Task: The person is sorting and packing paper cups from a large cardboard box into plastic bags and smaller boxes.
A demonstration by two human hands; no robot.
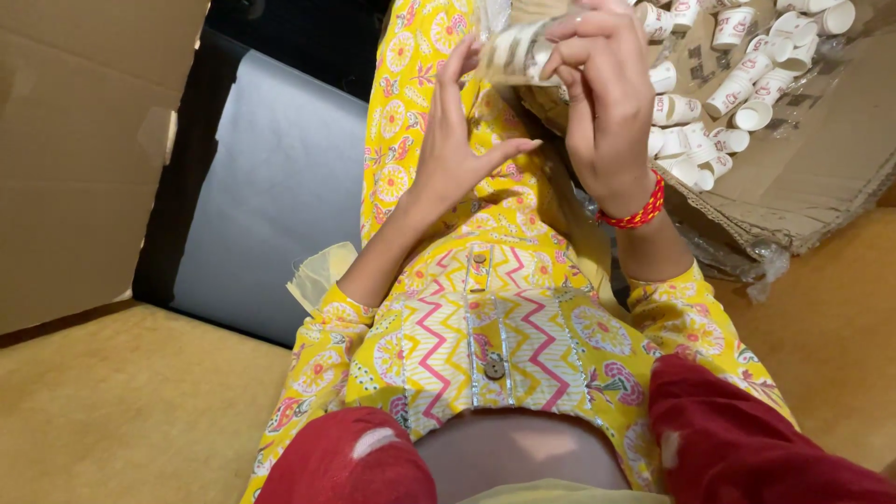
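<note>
Right hand fingers clenched on a stack of paper cups — left hand fingers released, touching it; loose paper cups on cardboard at far right.

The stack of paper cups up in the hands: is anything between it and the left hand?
Nothing visible. The right hand grips the stack of paper cups, and the left hand's fingertips already reach its side.
</note>
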